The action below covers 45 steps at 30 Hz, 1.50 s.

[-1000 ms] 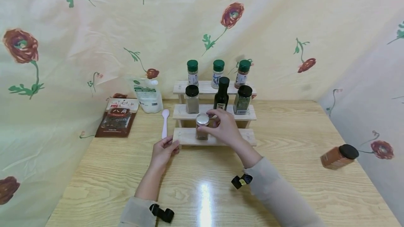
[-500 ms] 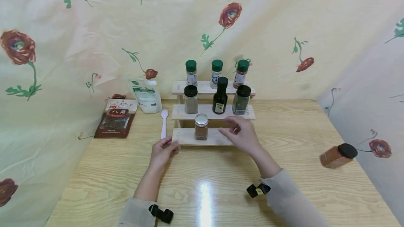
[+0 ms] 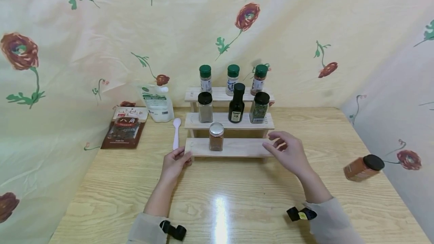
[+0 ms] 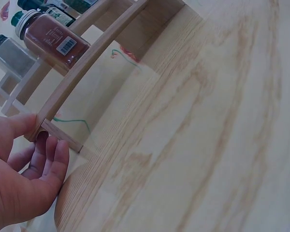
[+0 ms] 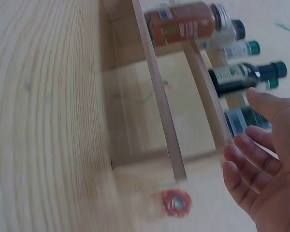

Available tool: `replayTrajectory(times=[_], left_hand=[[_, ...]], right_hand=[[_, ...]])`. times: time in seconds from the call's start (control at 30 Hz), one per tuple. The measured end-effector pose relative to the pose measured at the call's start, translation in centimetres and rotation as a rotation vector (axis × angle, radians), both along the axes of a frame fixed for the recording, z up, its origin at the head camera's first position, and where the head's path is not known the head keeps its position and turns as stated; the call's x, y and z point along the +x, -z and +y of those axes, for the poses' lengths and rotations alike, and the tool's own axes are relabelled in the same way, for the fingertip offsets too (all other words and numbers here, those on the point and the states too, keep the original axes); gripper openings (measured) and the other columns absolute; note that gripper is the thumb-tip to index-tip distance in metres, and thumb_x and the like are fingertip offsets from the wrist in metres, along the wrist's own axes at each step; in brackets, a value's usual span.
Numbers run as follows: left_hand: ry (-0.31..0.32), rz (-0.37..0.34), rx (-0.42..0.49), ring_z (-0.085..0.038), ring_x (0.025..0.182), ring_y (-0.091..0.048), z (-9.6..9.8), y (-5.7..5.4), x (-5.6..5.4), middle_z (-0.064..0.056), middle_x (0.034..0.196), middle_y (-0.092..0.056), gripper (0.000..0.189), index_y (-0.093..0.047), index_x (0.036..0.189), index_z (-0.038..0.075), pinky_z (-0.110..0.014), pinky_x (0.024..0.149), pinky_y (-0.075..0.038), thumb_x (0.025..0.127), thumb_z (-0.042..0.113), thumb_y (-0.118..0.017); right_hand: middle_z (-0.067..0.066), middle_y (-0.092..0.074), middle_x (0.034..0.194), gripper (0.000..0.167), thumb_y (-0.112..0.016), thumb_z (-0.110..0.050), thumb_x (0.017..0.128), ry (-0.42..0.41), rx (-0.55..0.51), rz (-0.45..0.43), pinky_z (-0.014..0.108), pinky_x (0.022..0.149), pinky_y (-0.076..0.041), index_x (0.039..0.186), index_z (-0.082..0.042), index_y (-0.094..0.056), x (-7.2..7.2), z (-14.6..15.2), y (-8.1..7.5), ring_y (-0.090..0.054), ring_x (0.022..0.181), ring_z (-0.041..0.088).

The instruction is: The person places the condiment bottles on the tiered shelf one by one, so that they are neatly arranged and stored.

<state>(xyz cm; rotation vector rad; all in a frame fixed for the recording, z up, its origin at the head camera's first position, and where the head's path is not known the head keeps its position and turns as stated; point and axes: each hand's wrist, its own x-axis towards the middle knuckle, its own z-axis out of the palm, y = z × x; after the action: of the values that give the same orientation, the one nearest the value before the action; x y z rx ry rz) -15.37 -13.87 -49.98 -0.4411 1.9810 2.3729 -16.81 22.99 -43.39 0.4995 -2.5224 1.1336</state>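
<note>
A three-step wooden spice rack (image 3: 244,148) stands on the table. My left hand (image 3: 174,166) grips the left end of its bottom step, thumb on top and fingers curled beneath, as the left wrist view shows. On that step stands a silver-lidded spice jar (image 3: 216,140) of reddish-brown powder, upright toward the left. Just off the right end of the bottom step is my right hand (image 3: 288,151), fingers loosely bent and holding nothing. The middle step carries a black-lidded jar (image 3: 205,112), a dark bottle (image 3: 236,106) and a jar of green herbs (image 3: 259,110).
Several green-capped shakers (image 3: 233,82) line the top step. Left of the rack are a white pouch (image 3: 157,104), a brown packet (image 3: 125,131) and a pale spoon (image 3: 176,131). An orange-brown jar (image 3: 357,170) with a black lid lies at the right.
My right hand has let go of the silver-lidded jar and moved right to the rack's end. The jar stays on the bottom step. My left hand keeps its hold.
</note>
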Motion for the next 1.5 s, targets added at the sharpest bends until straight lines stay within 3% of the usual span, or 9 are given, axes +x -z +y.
replayTrajectory(times=[0.2,0.67,1.17,1.23,1.33,1.43,1.5], left_hand=[[0.0,0.008,-0.001,-0.012,0.074,-0.066,0.0,0.0,0.1,-0.008,0.094,-0.066,0.038,-0.058,0.129,-0.015,-0.023,0.07,-0.062,0.094,-0.002,-0.069],[0.004,0.004,0.003,-0.012,0.075,-0.066,0.1,-0.1,0.2,-0.008,0.095,-0.065,0.04,-0.057,0.13,-0.014,-0.023,0.071,-0.062,0.094,-0.001,-0.069],[0.002,-0.003,-0.01,-0.012,0.076,-0.066,0.0,-0.3,0.1,-0.009,0.097,-0.065,0.04,-0.058,0.13,-0.013,-0.023,0.072,-0.061,0.094,-0.001,-0.07],[0.0,-0.001,-0.012,-0.012,0.076,-0.066,0.0,-0.2,0.1,-0.009,0.096,-0.065,0.04,-0.058,0.13,-0.013,-0.022,0.071,-0.061,0.094,-0.001,-0.069],[-0.003,0.003,-0.006,-0.012,0.075,-0.066,0.0,-0.2,0.1,-0.008,0.095,-0.065,0.039,-0.058,0.13,-0.014,-0.022,0.07,-0.061,0.094,-0.002,-0.069],[-0.004,0.004,-0.005,-0.012,0.074,-0.066,0.0,-0.2,0.1,-0.007,0.094,-0.065,0.039,-0.058,0.129,-0.014,-0.022,0.07,-0.061,0.094,-0.002,-0.069],[-0.004,0.0,-0.004,-0.012,0.073,-0.066,0.1,-0.2,0.1,-0.007,0.093,-0.065,0.039,-0.058,0.129,-0.014,-0.022,0.07,-0.061,0.094,-0.002,-0.069]], right_hand=[[0.015,-0.071,0.102,0.03,-0.08,-0.015,0.089,0.085,0.027,-0.008,0.018,0.063,-0.056,0.114,-0.002,-0.07,0.8,2.7,0.1,-0.064,0.078,0.011],[0.019,-0.07,0.106,0.039,-0.08,-0.022,0.09,0.248,0.089,-0.016,0.004,0.062,-0.047,0.121,0.0,-0.069,2.8,8.4,-0.2,-0.054,0.078,-0.012],[0.026,-0.068,0.11,0.042,-0.079,-0.022,0.09,0.436,0.14,-0.017,0.003,0.053,-0.042,0.12,0.005,-0.068,4.9,14.0,-1.1,-0.043,0.073,-0.025],[0.023,-0.068,0.109,0.043,-0.079,-0.024,0.09,0.469,0.145,-0.028,0.003,0.052,-0.041,0.12,0.004,-0.067,5.2,14.7,-1.4,-0.043,0.072,-0.025],[-0.006,-0.068,0.097,0.044,-0.078,-0.026,0.091,0.501,0.135,-0.048,0.007,0.049,-0.041,0.121,0.005,-0.067,5.6,15.8,-1.7,-0.045,0.067,-0.02],[-0.032,-0.053,0.091,0.045,-0.077,-0.027,0.092,0.525,0.14,-0.063,0.012,0.045,-0.041,0.121,0.006,-0.067,5.9,16.8,-1.9,-0.046,0.062,-0.015],[-0.036,-0.047,0.089,0.046,-0.077,-0.028,0.092,0.551,0.156,-0.071,0.014,0.043,-0.04,0.12,0.007,-0.067,6.1,17.4,-2.1,-0.046,0.059,-0.012]])
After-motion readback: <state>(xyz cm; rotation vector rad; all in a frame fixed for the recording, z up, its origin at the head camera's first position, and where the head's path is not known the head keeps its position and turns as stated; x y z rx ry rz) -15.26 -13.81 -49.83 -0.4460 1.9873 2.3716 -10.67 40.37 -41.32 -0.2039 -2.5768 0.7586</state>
